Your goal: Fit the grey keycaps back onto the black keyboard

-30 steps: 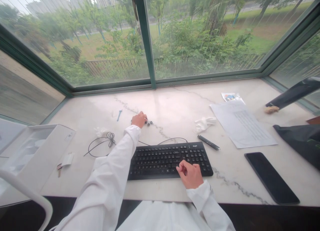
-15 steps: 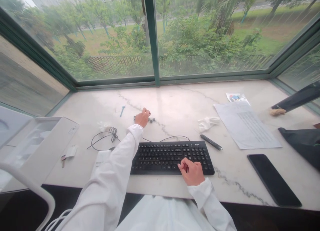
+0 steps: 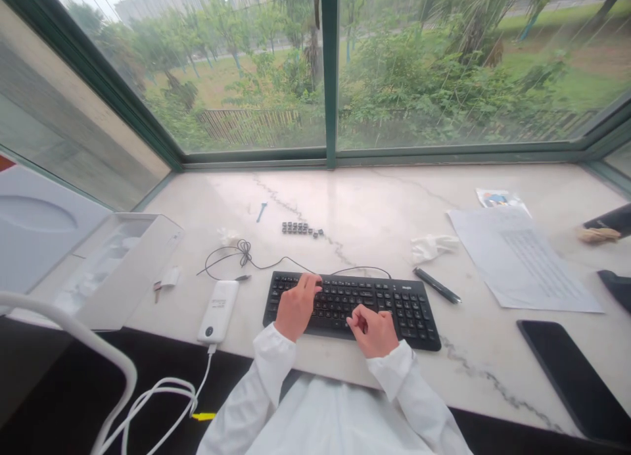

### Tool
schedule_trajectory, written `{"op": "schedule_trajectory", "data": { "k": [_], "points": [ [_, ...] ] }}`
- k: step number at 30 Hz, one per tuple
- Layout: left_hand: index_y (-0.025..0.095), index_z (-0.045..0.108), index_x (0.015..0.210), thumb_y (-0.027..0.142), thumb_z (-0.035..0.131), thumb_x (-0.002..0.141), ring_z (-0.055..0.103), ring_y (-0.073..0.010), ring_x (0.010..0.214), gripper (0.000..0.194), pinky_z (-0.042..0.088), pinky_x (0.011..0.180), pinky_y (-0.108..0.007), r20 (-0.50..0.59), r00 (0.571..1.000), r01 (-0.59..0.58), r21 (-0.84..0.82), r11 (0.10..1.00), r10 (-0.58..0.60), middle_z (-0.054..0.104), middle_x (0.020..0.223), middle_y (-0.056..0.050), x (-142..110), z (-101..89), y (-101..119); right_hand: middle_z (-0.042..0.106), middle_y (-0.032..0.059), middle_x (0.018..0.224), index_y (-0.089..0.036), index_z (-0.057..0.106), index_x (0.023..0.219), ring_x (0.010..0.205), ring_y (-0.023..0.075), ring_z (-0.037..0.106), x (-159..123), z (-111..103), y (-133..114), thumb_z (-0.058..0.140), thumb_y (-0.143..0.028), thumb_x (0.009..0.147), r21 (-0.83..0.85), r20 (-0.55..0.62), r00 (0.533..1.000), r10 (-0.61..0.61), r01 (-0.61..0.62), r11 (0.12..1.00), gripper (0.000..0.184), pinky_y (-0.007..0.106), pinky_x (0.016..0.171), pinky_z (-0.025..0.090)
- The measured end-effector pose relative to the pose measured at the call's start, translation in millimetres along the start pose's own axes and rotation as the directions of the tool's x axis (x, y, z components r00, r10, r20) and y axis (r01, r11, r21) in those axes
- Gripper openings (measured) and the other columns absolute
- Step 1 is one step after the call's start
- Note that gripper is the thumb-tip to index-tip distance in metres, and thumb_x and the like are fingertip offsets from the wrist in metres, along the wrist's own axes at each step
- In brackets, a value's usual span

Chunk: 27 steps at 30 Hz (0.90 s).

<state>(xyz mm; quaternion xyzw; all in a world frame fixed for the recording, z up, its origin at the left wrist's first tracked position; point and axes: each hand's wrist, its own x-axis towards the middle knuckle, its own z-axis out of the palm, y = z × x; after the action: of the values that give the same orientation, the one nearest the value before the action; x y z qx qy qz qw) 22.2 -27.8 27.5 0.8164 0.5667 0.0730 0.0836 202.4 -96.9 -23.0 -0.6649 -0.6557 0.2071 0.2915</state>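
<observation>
A black keyboard (image 3: 399,304) lies on the marble sill in front of me. My left hand (image 3: 294,308) rests on its left half with the fingers stretched over the keys, holding nothing. My right hand (image 3: 373,331) sits at the keyboard's front edge near the middle. Its fingers are curled in a loose fist, and whatever they may hold is hidden. Beyond the keyboard, a short row of loose black keycaps (image 3: 302,229) lies on the sill, apart from both hands.
Left of the keyboard are a white power bank (image 3: 218,310), a coiled black cable (image 3: 231,258) and an open white box (image 3: 118,264). A pen (image 3: 436,285), crumpled white cloth (image 3: 434,246), printed paper (image 3: 522,258) and phone (image 3: 576,379) lie to the right. Another person's hand (image 3: 596,233) shows at far right.
My left hand has drawn back from the keycap row to the keyboard's left half. The right hand has barely moved. The view has swung left, bringing the power bank into sight.
</observation>
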Motion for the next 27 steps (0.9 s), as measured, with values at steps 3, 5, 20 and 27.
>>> {"op": "schedule_trajectory", "data": {
  "k": [3, 5, 20, 27],
  "points": [
    [0.025, 0.051, 0.109, 0.035, 0.026, 0.096, 0.060, -0.0092, 0.069, 0.030, 0.038, 0.051, -0.020, 0.040, 0.999, -0.007, -0.019, 1.000, 0.008, 0.058, 0.103, -0.004, -18.4, 11.0, 2.9, 0.051, -0.0086, 0.047, -0.020, 0.050, 0.062, 0.046, 0.0064, 0.047, 1.8, 5.5, -5.0, 0.046, -0.030, 0.076, 0.003, 0.005, 0.999, -0.038, 0.038, 0.999, 0.018, 0.026, 0.066, 0.023],
    [0.025, 0.051, 0.109, 0.035, 0.029, 0.095, 0.061, -0.0095, 0.070, 0.028, 0.037, 0.050, -0.019, 0.062, 0.998, -0.024, 0.006, 1.000, 0.023, 0.058, 0.103, -0.004, -25.0, 18.7, 4.6, 0.051, -0.0087, 0.047, -0.020, 0.050, 0.062, 0.046, 0.0065, 0.047, 1.9, 8.2, -6.9, 0.046, -0.030, 0.076, 0.010, 0.012, 0.999, -0.049, 0.049, 0.999, 0.018, 0.026, 0.066, 0.022],
    [0.027, 0.054, 0.109, 0.036, 0.030, 0.095, 0.062, -0.0117, 0.080, 0.029, 0.040, 0.056, -0.020, 0.010, 1.000, -0.015, -0.021, 1.000, 0.015, 0.061, 0.101, -0.003, -38.6, 40.4, 0.0, 0.051, -0.0093, 0.049, -0.019, 0.051, 0.064, 0.047, 0.0058, 0.046, -1.2, 7.9, -6.8, 0.047, -0.026, 0.075, 0.034, 0.058, 0.998, -0.033, 0.031, 0.999, 0.014, 0.027, 0.067, 0.022],
    [0.025, 0.054, 0.108, 0.034, 0.031, 0.095, 0.062, -0.0106, 0.076, 0.028, 0.037, 0.051, -0.020, -0.020, 1.000, -0.004, 0.022, 1.000, 0.004, 0.061, 0.099, -0.003, -36.6, 39.8, 1.3, 0.051, -0.0093, 0.049, -0.019, 0.051, 0.064, 0.047, 0.0058, 0.047, 0.4, 9.4, -8.3, 0.047, -0.024, 0.075, 0.032, 0.058, 0.997, -0.042, 0.040, 0.999, 0.013, 0.026, 0.067, 0.022]
  ]
}}
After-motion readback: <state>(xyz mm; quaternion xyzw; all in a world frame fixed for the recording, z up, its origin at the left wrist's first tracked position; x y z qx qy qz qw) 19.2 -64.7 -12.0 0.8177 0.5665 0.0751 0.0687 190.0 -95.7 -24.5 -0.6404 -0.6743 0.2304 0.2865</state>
